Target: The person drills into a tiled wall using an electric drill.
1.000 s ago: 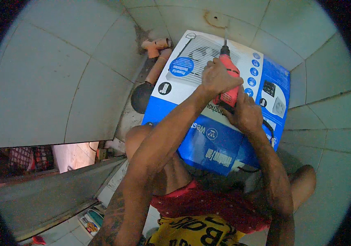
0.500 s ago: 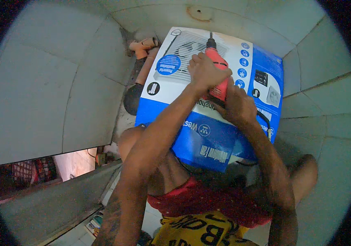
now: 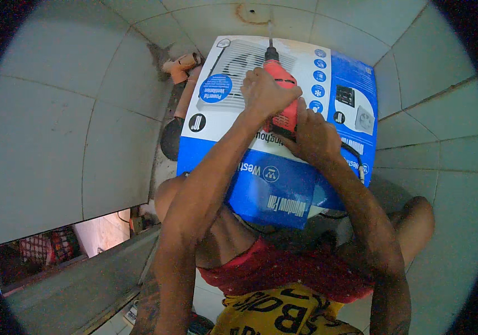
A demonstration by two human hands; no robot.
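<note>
A red power drill (image 3: 285, 84) with a black chuck points away from me over a large blue and white cardboard box (image 3: 205, 151). Its thin bit (image 3: 270, 34) reaches past the box's far edge, in front of the tiled wall. My left hand (image 3: 267, 94) is closed over the front of the drill's body. At its rear, my right hand (image 3: 318, 134) grips the right side, with some fingers hidden. The black power cord (image 3: 356, 152) comes out beside my right wrist. The box lies between my bent legs.
Tiled walls (image 3: 417, 134) close in ahead and at right. A brown stain with a small hole (image 3: 252, 11) marks the far wall. An orange-brown pipe fitting (image 3: 182, 66) stands left of the box. A grey panel (image 3: 43, 123) fills the left side, above a gap.
The whole view has shifted a little, so the box and drill sit farther left. More of the drill bit shows past the box's far edge. Both hands keep their hold.
</note>
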